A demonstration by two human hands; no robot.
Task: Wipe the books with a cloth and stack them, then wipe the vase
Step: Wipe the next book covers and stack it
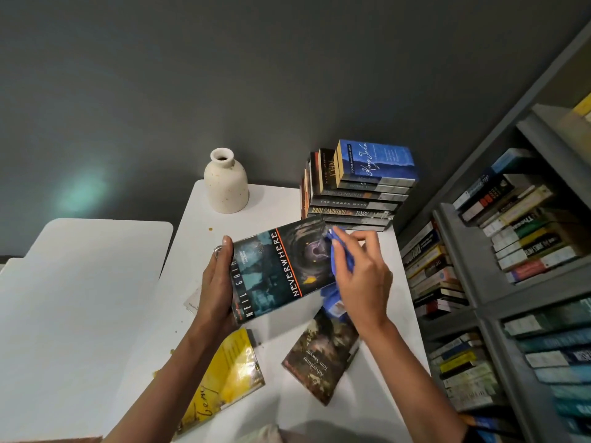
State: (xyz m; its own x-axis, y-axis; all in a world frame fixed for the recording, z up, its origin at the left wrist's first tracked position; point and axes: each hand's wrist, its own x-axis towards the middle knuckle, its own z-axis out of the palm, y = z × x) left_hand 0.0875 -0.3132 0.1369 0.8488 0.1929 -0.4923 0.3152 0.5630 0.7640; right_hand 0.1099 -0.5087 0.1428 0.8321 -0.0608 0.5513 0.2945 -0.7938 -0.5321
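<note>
Neverwhere paperback: lifted over the white table, our left hand clasping its spine edge; our right hand pinches the blue cloth against the cover. Risk: firm strokes could twist it loose from the one-sided hold.

You're working in a dim room, and the white bench takes most of the light. Up and left of your left hand, a pale greenish patch glows on the dark wall. The held book reads sharp. Glare washes the yellow book below that hand. Your right hand and the cloth are slightly blurred. Right of them, the bookshelf bows and smears toward the edge. Soft shadows lie under your forearms.
</note>
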